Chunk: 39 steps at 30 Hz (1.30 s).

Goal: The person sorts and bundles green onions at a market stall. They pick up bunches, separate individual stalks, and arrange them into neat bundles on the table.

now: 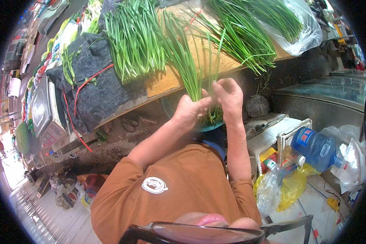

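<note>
My left hand (187,110) is closed around the lower ends of a small bunch of garlic chives (187,71), whose long green leaves fan upward. Close beside it, my right hand (231,96) pinches a few loose, blurred blades (212,65) between thumb and fingers. Below both hands is a teal basin (212,127) with green and brownish trimmings (214,116) in it, partly hidden by the hands. A neat pile of chives (135,45) lies on the wooden board (161,84) to the left. Another heap of chives (241,39) lies on the right, its ends over the board's edge.
Dark grey cloth (94,67) with red ties (94,73) covers the board's left part. A metal-topped scale (41,103) stands farther left. Clear plastic (308,33) surrounds more chives at upper right. On the right lie a blue water jug (314,148) and plastic bags (292,189).
</note>
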Tool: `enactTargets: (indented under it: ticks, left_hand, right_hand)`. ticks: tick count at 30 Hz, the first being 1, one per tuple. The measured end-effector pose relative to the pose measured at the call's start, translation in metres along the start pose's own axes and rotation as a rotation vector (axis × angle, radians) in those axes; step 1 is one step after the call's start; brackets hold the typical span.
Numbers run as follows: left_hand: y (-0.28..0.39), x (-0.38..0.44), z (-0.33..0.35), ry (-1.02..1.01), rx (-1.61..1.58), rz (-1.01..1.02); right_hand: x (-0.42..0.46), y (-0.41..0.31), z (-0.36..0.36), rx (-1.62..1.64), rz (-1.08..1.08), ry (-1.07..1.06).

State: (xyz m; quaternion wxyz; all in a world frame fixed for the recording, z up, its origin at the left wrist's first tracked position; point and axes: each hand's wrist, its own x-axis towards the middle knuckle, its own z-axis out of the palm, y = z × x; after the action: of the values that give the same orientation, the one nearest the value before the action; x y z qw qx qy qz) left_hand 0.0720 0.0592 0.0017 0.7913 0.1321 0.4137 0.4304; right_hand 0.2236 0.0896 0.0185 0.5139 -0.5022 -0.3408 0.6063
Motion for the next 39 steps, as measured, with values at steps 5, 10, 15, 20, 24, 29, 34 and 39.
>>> enactTargets:
  ticks: [5, 10, 15, 20, 24, 29, 34, 39]
  left_hand:
    - [-0.002, 0.000, 0.001, 0.039, -0.004, 0.004]
    - [-0.001, -0.002, 0.002, 0.037, 0.011, 0.009]
    - [0.003, -0.001, 0.005, 0.132, 0.058, 0.038]
    - [0.006, -0.001, 0.003, 0.095, -0.050, 0.068]
    - [0.007, 0.000, 0.005, 0.068, -0.072, 0.065]
    - [0.004, 0.001, 0.008, 0.105, 0.018, 0.103]
    - [-0.001, 0.003, 0.004, 0.143, 0.083, 0.153]
    - [-0.005, 0.007, 0.005, 0.129, 0.046, 0.155]
  right_hand:
    - [-0.004, -0.003, 0.004, 0.058, 0.032, 0.065]
    - [-0.005, 0.005, -0.012, 0.111, 0.068, 0.036]
    - [-0.022, -0.008, -0.024, 0.387, 0.177, 0.074]
    - [-0.044, -0.007, -0.076, 0.826, -0.021, -0.130]
    - [-0.045, 0.006, -0.088, 0.256, 0.037, 0.197]
    - [-0.043, 0.064, -0.083, -0.580, 0.006, 0.248]
    - [-0.059, 0.010, -0.042, -0.813, -0.289, 0.136]
    - [-0.071, 0.006, -0.031, -0.926, -0.297, -0.146]
